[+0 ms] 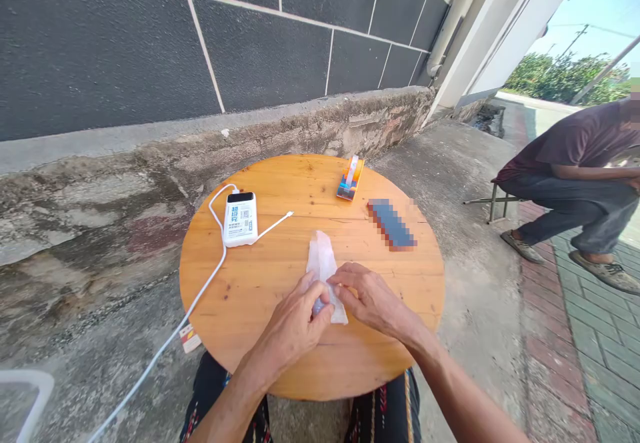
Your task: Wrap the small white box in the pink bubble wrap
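On the round wooden table (270, 356) lies a white, translucent, crumpled wrap (323, 256), long and narrow, pointing away from me. My left hand (304, 309) grips its left edge, with thumb and fingers bent together over it. From the other side, my right hand (367, 296) pinches the wrap's right edge, fingers curled inward. Both hands are close together near the wrap's middle. Something faintly bluish shows through under the left fingers; I cannot make out what it is.
A white power bank (241, 223) with a white cable (205, 289) lies at the left. An orange tape dispenser (351, 179) stands at the back, and a pixelated dark flat object (393, 224) lies right of it. A seated person (575, 156) is at the far right.
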`<state>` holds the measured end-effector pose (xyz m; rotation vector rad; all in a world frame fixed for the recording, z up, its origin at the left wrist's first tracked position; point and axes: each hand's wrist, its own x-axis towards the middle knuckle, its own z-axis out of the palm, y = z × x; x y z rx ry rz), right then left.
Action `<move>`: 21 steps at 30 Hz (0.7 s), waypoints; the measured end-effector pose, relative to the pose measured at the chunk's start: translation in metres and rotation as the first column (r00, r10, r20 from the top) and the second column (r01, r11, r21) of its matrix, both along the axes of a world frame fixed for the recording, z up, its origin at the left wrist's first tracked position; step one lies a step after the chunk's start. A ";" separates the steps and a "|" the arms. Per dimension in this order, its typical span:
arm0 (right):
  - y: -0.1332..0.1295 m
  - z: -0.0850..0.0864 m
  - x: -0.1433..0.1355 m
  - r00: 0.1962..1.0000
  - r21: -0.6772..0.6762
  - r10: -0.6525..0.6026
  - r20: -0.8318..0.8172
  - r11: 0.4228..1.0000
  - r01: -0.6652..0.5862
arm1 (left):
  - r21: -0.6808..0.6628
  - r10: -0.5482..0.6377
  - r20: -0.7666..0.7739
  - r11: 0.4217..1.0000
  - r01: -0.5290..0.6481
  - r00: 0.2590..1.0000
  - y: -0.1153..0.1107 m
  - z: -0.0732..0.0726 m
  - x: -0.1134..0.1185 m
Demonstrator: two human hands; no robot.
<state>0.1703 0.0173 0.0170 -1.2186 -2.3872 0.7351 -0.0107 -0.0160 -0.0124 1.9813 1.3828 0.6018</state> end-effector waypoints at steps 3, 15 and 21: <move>-0.001 0.003 0.000 0.999 0.007 0.044 0.019 0.999 -0.044 | 0.051 0.034 -0.012 0.998 -0.034 0.999 -0.003 -0.001 0.001; -0.008 -0.007 0.004 0.998 0.080 0.061 0.026 0.995 -0.063 | 0.221 -0.007 -0.059 0.975 0.020 0.998 -0.005 0.000 0.001; -0.023 -0.010 0.018 0.997 0.105 0.078 0.023 0.991 -0.080 | 0.163 -0.004 -0.028 0.987 0.009 1.000 -0.006 0.000 0.001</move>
